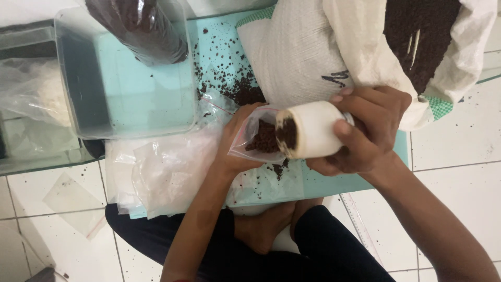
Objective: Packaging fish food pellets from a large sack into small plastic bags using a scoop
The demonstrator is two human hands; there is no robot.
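Head camera looked down on a white cup [313, 130] tipped on its side, its mouth packed with dark brown granules [286, 133] and pointed into a small clear plastic bag [255, 137] that already held a little heap of the same stuff. That bag seemed thin, limp and very light, likely to fold or slip unless pinched at its open rim, and the left hand [233, 149] did just that, fingers closed on the edge to keep the mouth spread. The cup looked stiff and smooth, easy to wrap around the middle, which was how the right hand [368, 130] gripped it, fingers curled tight about its body; whether the thumb reached the base could not be told from this angle. Both sat over the near edge of a pale turquoise mat [334, 183] scattered with spilled grains. Just left lay a stack of empty clear bags [167, 172], soft and slippery. Beyond it stood a clear plastic tub [125, 99], and behind the hands slumped a big white woven sack [313, 57], open, heavy-looking, full of granules.
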